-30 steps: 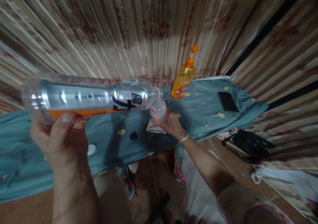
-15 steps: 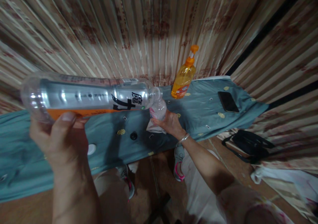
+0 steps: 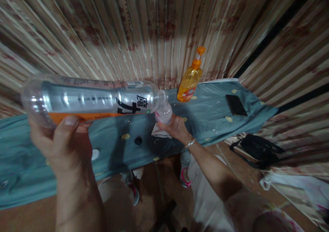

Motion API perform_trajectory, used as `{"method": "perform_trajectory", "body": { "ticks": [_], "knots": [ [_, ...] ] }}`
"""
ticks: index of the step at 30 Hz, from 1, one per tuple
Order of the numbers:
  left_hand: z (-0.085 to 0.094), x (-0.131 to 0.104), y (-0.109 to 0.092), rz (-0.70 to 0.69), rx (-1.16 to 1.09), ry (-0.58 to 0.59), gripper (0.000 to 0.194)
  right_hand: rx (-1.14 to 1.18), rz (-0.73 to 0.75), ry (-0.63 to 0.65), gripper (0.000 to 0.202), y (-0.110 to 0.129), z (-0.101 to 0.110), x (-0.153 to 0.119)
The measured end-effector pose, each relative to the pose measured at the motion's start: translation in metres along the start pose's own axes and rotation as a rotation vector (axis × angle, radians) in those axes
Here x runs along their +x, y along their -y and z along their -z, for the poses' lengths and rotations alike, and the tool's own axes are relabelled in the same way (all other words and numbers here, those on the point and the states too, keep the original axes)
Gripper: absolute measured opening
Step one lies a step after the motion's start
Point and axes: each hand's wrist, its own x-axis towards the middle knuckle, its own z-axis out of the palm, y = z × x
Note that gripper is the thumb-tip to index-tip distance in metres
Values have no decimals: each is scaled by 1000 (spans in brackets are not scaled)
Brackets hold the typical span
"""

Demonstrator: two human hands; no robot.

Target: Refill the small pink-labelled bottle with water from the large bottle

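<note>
My left hand point(image 3: 64, 142) is closed around the lower part of a large clear plastic bottle point(image 3: 97, 98) with a silver and orange label. The bottle lies almost level in the air, its uncapped mouth pointing right. My right hand point(image 3: 177, 127) grips a smaller clear plastic bottle point(image 3: 163, 113) with some pink on it, held upright over the table. The two bottle mouths meet, one at the other. Whether liquid passes between them I cannot make out. A pale folded cloth point(image 3: 160, 132) lies beneath the small bottle.
A teal patterned cloth point(image 3: 205, 112) covers the narrow table. On it are an orange pump bottle point(image 3: 190, 81), a phone point(image 3: 236, 105), a black cap point(image 3: 138, 140) and a white cap point(image 3: 95, 154). Behind hangs a curtain point(image 3: 159, 29). A black bag point(image 3: 260, 149) rests at the right.
Almost nothing differs. Both hands hold the two bottles in the same place, mouth to mouth; my left hand has shifted only very slightly.
</note>
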Motion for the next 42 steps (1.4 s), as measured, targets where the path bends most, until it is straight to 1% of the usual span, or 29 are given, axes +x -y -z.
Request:
{"method": "perform_trajectory", "body": {
  "ticks": [4,7,11,13,15,18,23,27,30,36,42],
  "knots": [
    [-1,-1,0,-9,-17,3,83,20,6,-6,60,-1,-2,1],
    [1,-2,0,-13,9,2,82,41,16,-8,61,-1,-2,1],
    [3,-2,0,16,46,-23,83,48,17,4,60,-1,-2,1],
    [2,-1,0,10,58,-11,82,49,19,4,59,-1,-2,1],
    [0,-2,-2,-10,58,-2,76,50,19,4,58,-1,-2,1],
    [-2,-3,-4,1,53,-11,65,55,18,13,56,-1,-2,1],
    [2,-2,0,-16,3,1,51,48,20,4,55,0,-1,0],
    [7,-3,2,-13,-13,-54,34,29,17,4,54,1,-1,0],
    [9,-4,2,-4,-11,-71,31,34,21,8,55,1,-1,0],
    [11,-5,0,11,54,-78,39,45,11,29,57,1,0,0],
    [2,-3,-7,1,134,-12,70,54,21,33,62,1,0,0]
  ]
}}
